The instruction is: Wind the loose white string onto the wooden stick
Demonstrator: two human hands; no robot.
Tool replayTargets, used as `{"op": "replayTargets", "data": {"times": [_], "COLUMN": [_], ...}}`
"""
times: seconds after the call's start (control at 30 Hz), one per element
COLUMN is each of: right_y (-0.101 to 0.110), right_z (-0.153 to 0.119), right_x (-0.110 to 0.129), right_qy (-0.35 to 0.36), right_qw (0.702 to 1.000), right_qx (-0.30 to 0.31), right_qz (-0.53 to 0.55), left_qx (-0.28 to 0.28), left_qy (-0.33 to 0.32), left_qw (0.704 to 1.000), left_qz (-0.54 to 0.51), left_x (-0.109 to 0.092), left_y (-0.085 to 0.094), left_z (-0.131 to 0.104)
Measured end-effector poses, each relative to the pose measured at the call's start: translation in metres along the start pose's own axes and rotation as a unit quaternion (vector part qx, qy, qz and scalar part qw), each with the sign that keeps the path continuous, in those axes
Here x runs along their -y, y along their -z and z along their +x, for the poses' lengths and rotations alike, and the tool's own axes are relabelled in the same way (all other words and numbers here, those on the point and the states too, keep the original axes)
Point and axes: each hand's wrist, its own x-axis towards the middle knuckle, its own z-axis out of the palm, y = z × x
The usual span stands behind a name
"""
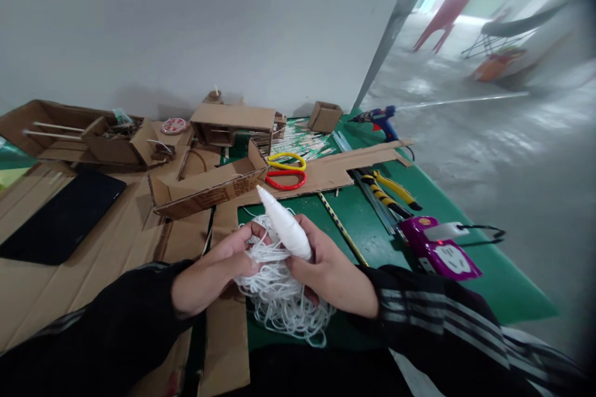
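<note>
The right hand (328, 260) is closed around the broad lower end of a smooth white cone (286, 226), its thumb across the near side; the tip points up and leftward, away from the wrists. The left hand (233, 254), fingers curled in, holds strands from a loose heap of thin white cord (284, 304). This heap lies between and beneath both hands, spilling toward the body over the green tabletop (503, 279).

Just beyond the cone's tip rest scissors with one yellow and one red looped handle (287, 168). Beyond the left hand stands a long, open brown cardboard tray (209, 198); farther left lies a flat black rectangular slab (65, 214). Beyond the right hand is a slim yellow-and-black patterned rod (342, 227), with yellow-and-black-handled pliers (384, 198) farther out. A purple power strip (435, 254) sits beyond the right forearm, and a blue glue gun (384, 121) lies near the table's far edge.
</note>
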Motion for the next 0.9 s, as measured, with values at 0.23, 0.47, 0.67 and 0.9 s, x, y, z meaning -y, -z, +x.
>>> {"op": "replayTargets", "data": {"times": [0.23, 0.47, 0.67, 0.9], "right_y": [0.002, 0.002, 0.004, 0.005], "right_z": [0.002, 0.001, 0.002, 0.003], "right_x": [0.001, 0.004, 0.002, 0.001], "right_qy": [0.014, 0.031, 0.003, -0.008], "right_qw": [1.0, 0.997, 0.998, 0.998], "right_qx": [-0.003, -0.064, -0.058, -0.066], "right_qz": [-0.015, -0.033, -0.025, -0.011], "left_qx": [-0.024, -0.062, -0.062, -0.071], "left_qy": [-0.038, -0.072, -0.115, -0.11], "left_qw": [0.993, 0.995, 0.987, 0.99], "left_qz": [0.106, 0.032, -0.092, -0.051], "left_x": [0.004, 0.009, 0.01, 0.007], "left_y": [-0.001, 0.002, 0.0, -0.003], "left_z": [0.003, 0.001, 0.002, 0.001]}}
